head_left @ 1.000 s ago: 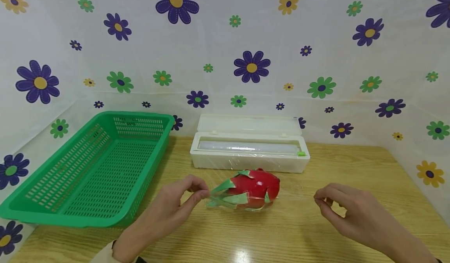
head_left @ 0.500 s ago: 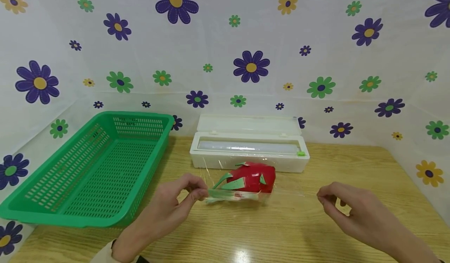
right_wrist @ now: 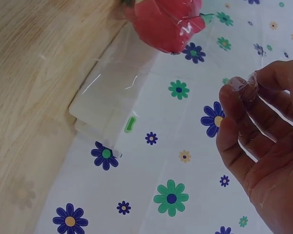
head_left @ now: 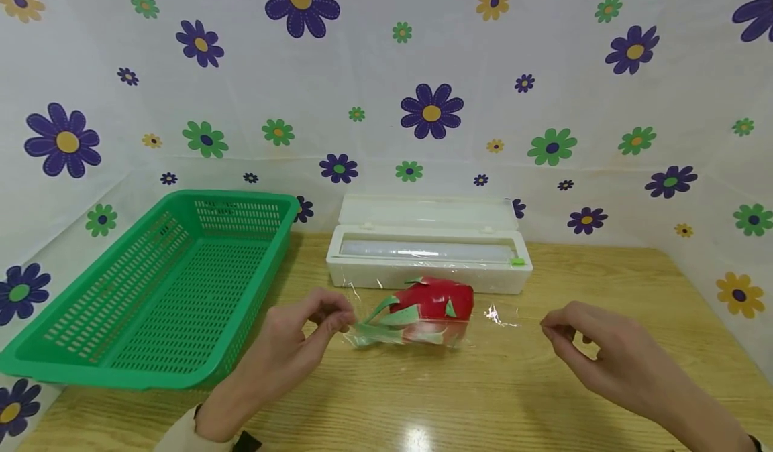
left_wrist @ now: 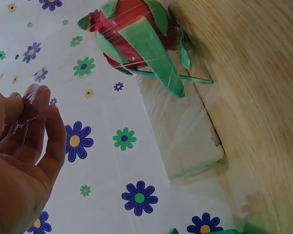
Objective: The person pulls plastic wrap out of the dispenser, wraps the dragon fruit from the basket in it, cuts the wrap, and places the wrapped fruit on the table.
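A red dragon fruit (head_left: 431,302) with green scales lies on its side on the table, its leafy end to the left. Clear cling film (head_left: 493,316) stretches across it, creased and glinting at the right. At the film's left side, my left hand (head_left: 296,348) pinches the edge between thumb and forefinger; the bunched film shows there in the left wrist view. My right hand (head_left: 612,355) pinches the opposite side, where crumpled film (right_wrist: 244,87) shows at the fingertips in the right wrist view. Both hands are held apart from the fruit, one on each side.
Behind the fruit stands a white cling film dispenser (head_left: 374,276), lid raised, a film roll (head_left: 429,249) inside and a green slider (head_left: 517,261) at its right. A green plastic basket (head_left: 238,304) occupies the left. A flowered white cloth (head_left: 362,70) hangs behind the wooden table (head_left: 459,398).
The dragon fruit has rolled slightly away, towards the dispenser, and a little left. The film over it has shifted and catches light at the right. Both hands keep their pinch and have barely moved.
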Tool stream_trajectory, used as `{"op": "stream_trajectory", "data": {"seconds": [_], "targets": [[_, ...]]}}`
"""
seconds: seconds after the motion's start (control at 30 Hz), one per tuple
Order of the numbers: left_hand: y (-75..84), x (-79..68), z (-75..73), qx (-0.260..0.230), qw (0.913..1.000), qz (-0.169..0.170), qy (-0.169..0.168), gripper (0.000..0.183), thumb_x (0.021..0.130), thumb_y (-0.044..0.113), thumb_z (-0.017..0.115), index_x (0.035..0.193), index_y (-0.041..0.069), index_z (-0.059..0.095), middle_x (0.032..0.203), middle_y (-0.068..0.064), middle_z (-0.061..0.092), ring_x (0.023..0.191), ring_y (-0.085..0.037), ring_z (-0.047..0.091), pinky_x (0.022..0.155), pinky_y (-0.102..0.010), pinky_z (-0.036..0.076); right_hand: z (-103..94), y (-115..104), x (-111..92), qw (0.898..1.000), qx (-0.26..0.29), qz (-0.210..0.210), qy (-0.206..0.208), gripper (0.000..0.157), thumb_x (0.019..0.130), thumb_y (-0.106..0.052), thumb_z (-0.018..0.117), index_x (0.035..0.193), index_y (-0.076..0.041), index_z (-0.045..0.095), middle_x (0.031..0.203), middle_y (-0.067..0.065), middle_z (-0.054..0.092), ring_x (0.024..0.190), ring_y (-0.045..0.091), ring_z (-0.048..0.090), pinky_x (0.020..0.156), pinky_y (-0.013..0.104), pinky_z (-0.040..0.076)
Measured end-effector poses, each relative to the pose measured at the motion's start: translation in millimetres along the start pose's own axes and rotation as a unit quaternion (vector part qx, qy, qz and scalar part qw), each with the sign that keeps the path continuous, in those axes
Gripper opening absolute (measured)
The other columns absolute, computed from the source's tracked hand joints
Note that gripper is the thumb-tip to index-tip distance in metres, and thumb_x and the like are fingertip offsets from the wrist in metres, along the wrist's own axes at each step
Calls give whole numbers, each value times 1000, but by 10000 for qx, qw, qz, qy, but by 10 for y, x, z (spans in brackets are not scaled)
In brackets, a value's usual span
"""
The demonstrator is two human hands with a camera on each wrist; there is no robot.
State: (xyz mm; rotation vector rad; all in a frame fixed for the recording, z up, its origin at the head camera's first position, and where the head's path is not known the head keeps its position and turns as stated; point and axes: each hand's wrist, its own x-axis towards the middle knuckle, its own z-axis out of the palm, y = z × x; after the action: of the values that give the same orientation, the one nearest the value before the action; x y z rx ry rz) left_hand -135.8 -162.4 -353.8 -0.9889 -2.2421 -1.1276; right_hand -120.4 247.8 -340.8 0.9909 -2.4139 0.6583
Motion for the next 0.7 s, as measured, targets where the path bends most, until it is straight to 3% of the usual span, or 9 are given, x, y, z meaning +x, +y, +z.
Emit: {"op": "stream_trajectory", "data": {"seconds": [0.13,0.2,0.43,0.7], "targets": [[-36,41,-5,169,9998,61,56,28,89,-12,69,105,10,66,88,2,73,76,-5,66,61,-12,50,6,21,51,9999,2,-74,96,3,101,-22,66,98,-23,67,85,-19,66,73,-7,55,60,6,43],[-53,61,-6,291,9996,58,38,27,89,-12,70,105,9,66,89,2,73,76,-5,66,63,-12,52,12,34,76,9998,11,-90,148,6,98,-16,69,98,-21,67,84,-19,65,72,-7,55,60,7,42],[-135,164,11,594,9981,181,-3,27,88,-12,71,106,7,65,90,2,72,77,-4,64,67,-16,55,52,96,179,9994,46,-92,341,39,73,11,77,96,-20,68,82,-17,66,70,-6,54,59,8,41],[-240,242,25,673,9975,-217,-61,22,90,-7,71,107,6,64,91,-1,74,77,-6,65,69,-22,59,82,168,294,9994,-135,123,286,30,77,8,77,93,-17,70,79,-16,65,69,-5,53,59,10,40]]}}
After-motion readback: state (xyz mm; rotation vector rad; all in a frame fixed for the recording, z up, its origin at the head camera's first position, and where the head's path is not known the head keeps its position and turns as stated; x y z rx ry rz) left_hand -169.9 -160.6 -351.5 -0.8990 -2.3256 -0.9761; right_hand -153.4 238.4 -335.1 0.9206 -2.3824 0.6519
